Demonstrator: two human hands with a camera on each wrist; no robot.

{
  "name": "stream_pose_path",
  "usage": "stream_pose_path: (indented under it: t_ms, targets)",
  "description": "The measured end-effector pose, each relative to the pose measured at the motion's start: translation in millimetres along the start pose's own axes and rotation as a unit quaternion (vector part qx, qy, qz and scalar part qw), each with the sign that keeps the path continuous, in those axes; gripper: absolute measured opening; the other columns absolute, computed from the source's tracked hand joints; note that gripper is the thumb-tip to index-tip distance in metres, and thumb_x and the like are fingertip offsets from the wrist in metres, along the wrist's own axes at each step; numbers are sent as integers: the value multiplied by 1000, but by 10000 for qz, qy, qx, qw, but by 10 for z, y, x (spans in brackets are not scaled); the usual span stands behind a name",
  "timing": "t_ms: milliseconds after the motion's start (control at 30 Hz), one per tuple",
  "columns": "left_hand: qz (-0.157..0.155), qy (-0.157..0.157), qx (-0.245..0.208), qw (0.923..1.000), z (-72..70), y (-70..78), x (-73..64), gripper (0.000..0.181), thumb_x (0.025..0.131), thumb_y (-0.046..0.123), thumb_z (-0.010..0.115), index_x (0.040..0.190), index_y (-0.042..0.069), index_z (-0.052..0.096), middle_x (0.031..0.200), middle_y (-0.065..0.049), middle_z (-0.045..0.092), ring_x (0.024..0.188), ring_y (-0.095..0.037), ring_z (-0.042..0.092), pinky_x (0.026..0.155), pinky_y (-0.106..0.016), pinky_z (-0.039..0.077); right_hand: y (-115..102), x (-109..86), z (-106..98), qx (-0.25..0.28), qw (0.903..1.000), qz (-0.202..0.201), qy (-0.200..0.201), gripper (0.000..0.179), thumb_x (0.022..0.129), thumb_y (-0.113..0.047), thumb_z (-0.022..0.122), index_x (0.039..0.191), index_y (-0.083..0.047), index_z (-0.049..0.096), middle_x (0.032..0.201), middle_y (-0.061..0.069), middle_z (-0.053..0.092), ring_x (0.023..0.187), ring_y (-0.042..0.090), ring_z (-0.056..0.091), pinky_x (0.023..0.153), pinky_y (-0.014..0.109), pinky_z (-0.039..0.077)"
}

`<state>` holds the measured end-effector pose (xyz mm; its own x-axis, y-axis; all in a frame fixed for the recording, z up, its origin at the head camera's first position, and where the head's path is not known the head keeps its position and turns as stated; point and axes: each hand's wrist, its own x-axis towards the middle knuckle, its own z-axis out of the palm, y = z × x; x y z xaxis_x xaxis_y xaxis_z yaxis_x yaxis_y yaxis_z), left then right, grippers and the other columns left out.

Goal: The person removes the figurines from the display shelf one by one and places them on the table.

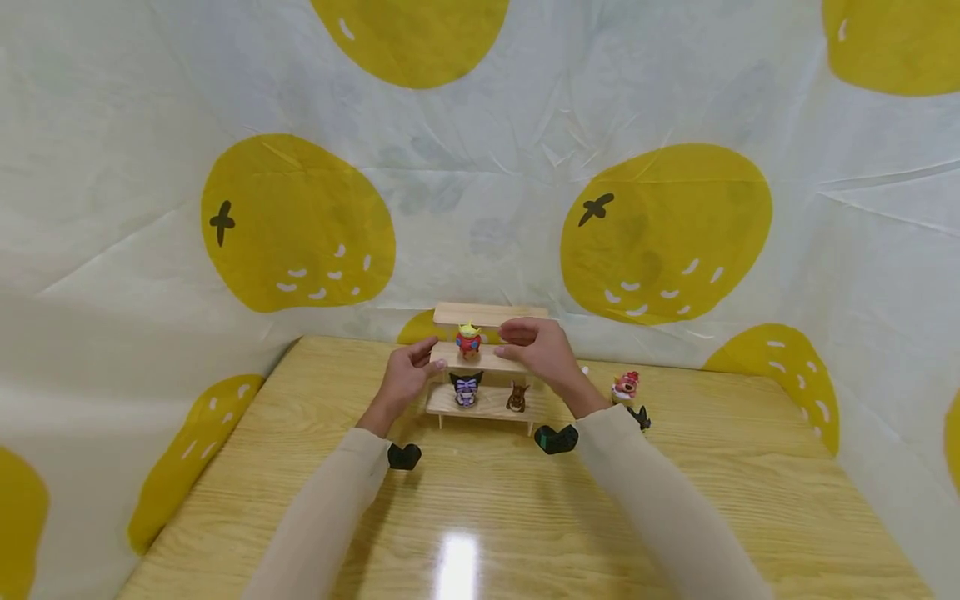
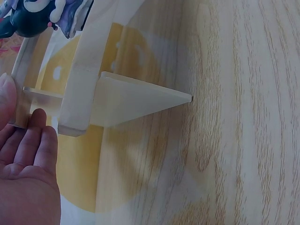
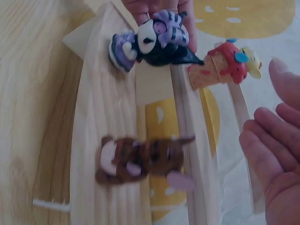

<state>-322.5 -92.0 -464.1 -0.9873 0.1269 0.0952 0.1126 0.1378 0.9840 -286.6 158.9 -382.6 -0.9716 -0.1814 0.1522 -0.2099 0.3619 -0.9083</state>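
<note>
A three-tier wooden display shelf (image 1: 486,313) stands against the back cloth. At the left end of its middle tier, my left hand (image 1: 405,372) pinches the board, thumb on top and fingers (image 2: 30,145) beneath. My right hand (image 1: 542,348) hovers at the right of that tier, holding nothing, its thumb apart from its fingers (image 3: 262,145). Between the hands, a red and yellow figurine with an ice-cream-cone base (image 1: 468,341) stands upright on the middle tier. On the bottom tier are a black and purple figurine (image 1: 467,389) and a brown long-eared figurine (image 1: 517,397).
A pink and red figurine (image 1: 626,387) stands on the wooden table (image 1: 480,483) right of the shelf. Beside it, a black figurine (image 1: 640,417) is partly hidden by the right sleeve. White cloth with yellow fruit prints (image 1: 667,233) surrounds the table's back and sides.
</note>
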Motion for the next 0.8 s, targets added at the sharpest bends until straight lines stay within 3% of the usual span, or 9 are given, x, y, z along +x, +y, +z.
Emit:
stream_pose_path:
  t_ms: [367,800]
  targets:
    - [96,45,-22,9999,-1,-27,13,54,100,1,67,152,-3,50,159,-20,50,147,-37,49,117,-46,47,-146,187,323,-292,9989,366,57,51,92,-22,82,138,-5,66,133,17,72,125,32,68,104,48,59]
    - [84,13,3,10000,3,-22,12,55,101,2,65,153,-5,48,158,-20,50,144,-36,53,115,-45,49,-127,281,529,-673,9965,319,372,50,91,-19,83,135,-1,68,115,18,77,99,29,75,78,32,62]
